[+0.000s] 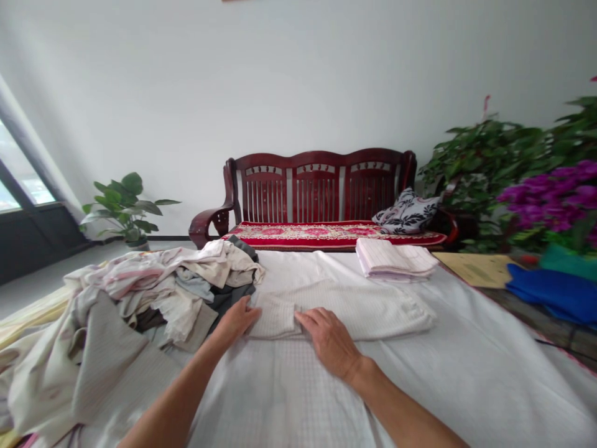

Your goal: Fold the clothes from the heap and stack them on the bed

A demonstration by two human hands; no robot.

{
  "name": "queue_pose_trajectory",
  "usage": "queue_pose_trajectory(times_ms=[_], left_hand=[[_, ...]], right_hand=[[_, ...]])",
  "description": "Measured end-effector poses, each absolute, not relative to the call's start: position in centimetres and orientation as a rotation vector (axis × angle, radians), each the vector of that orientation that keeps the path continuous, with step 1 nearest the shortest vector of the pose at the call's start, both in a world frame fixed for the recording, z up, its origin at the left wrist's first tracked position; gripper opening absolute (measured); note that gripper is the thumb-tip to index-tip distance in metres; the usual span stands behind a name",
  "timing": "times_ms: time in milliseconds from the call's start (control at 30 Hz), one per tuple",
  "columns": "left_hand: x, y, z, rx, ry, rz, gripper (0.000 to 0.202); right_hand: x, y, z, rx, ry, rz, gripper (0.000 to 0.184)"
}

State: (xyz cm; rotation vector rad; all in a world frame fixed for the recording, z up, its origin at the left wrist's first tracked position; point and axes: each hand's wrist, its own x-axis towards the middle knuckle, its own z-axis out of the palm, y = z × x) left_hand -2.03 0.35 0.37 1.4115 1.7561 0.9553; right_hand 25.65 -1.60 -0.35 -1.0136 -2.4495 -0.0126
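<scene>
A pale checked garment lies spread flat on the white cloth-covered table. My left hand rests at its left end, fingers extended and lying on the folded sleeve part. My right hand lies flat on the near edge of the same garment, fingers stretched out toward the left. Neither hand grips anything. A heap of unfolded clothes sits just left of my left hand. A neatly folded pale striped garment lies at the table's far side.
A dark red wooden bench with a patterned cushion stands against the wall behind the table. Potted plants and purple flowers flank it. A blue cloth and a brown envelope lie at the right.
</scene>
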Motion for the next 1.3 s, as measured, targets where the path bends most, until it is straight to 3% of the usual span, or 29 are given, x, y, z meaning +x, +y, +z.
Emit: queue_pose_trajectory(times_ms=[167,400,733,1033,1300], left_hand=[[-0.5,-0.7,3.3,1.231,1.52,0.898,0.045],[2.1,-1.3,6.2,0.995,1.299,1.022,0.048],[5.9,-0.3,9.8,1.049,1.291,1.013,0.04],[9.8,0.8,10.1,1.16,1.331,0.975,0.031],[12.7,1.6,10.0,1.188,1.42,0.912,0.043]], right_hand=[[25.5,-1.6,-0.1,-1.024,-2.471,0.048,0.041],[25.3,-1.8,0.4,-1.028,-2.401,0.124,0.034],[25.7,-1.2,2.2,-1.182,-2.455,0.287,0.029],[25.8,-1.2,2.3,-1.189,-2.546,-0.069,0.016],[26.8,-1.1,2.6,-1.195,-2.54,0.047,0.018]])
